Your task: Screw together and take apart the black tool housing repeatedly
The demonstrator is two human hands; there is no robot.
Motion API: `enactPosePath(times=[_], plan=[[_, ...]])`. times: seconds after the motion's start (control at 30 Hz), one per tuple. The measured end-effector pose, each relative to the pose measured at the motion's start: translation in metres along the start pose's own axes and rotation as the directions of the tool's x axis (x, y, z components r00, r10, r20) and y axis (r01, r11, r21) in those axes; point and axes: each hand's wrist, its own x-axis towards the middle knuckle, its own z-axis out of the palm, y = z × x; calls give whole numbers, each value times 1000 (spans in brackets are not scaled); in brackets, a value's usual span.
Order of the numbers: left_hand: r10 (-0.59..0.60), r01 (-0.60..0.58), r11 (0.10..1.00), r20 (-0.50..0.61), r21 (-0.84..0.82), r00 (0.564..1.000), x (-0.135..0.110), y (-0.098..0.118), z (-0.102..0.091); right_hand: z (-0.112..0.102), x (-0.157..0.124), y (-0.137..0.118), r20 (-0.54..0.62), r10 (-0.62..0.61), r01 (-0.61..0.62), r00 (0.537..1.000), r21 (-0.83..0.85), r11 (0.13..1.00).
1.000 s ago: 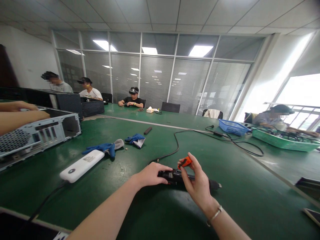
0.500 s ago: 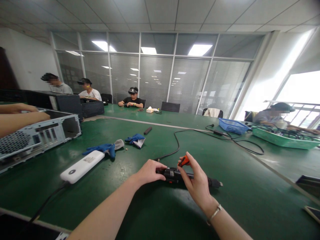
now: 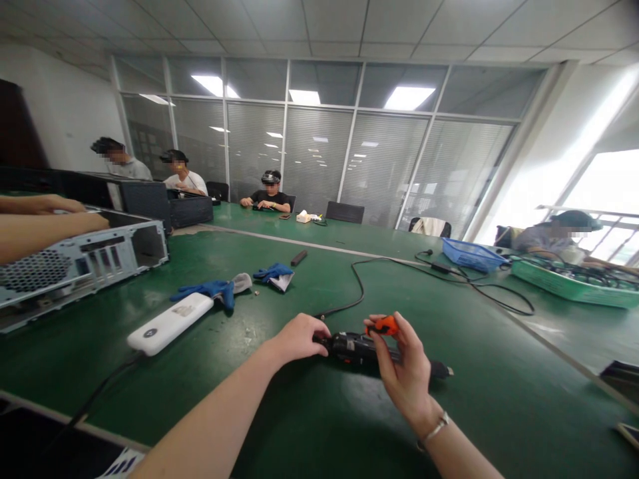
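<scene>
A black electric screwdriver (image 3: 357, 348) lies on the green table in front of me, its metal tip pointing right. My left hand (image 3: 298, 341) is closed around the rear end of it, where the cord comes out. Between the thumb and fingers of my right hand (image 3: 407, 366) is a small orange-and-black screwdriver (image 3: 385, 325). It is held just above the electric screwdriver's body, and its shaft is mostly hidden, so I cannot tell whether it touches.
To the left are a white power unit (image 3: 172, 324), blue-grey gloves (image 3: 212, 291) and an open metal computer case (image 3: 84, 266) with another person's arms over it. A black cable (image 3: 362, 286) runs toward a blue basket (image 3: 472, 254) and a green basket (image 3: 574, 283). Several people sit around the table.
My right hand has shifted slightly right, lifting and turning the orange screwdriver so that it lies more level. My left hand stays on the electric screwdriver's rear end. The view has shifted slightly.
</scene>
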Motion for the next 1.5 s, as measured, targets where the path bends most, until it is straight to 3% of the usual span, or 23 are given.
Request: enactPosePath(times=[0.17, 0.37, 0.6, 0.8, 0.93, 1.07, 1.17, 1.3, 1.5], plan=[[-8, 8, 998, -7, -55, 1000, 1, -3, 1, 9, -3, -13, -16, 24, -21, 1000, 206, 978], [-16, 14, 992, -9, -126, 1000, 3, -5, 3, 19, -10, -10, 57, 41, -52, 998, 201, 978], [28, -30, 996, -16, -83, 999, 1, 0, 0, 26, -8, -8, 152, -18, 15, 988, 23, 1000], [34, -36, 999, -47, -41, 998, 1, 1, 3, 25, 14, -24, 330, -129, 176, 935, -115, 978], [48, -48, 999, -65, -4, 997, 2, -2, 6, 32, 25, -30, 400, -50, 123, 915, -160, 979], [53, -50, 998, -65, 36, 997, 2, -5, 8, 42, 21, -32, 350, 20, 26, 937, -126, 992], [76, -72, 996, -65, 58, 995, 2, -6, 9, 44, 16, -33, 284, 1, 44, 959, -151, 988], [83, -80, 995, -62, 54, 995, 2, -5, 9, 43, 14, -36, 280, -48, 86, 959, -125, 988], [95, -90, 994, -68, 68, 993, 1, -4, 7, 46, 11, -33, 215, -8, 47, 976, -173, 984]])
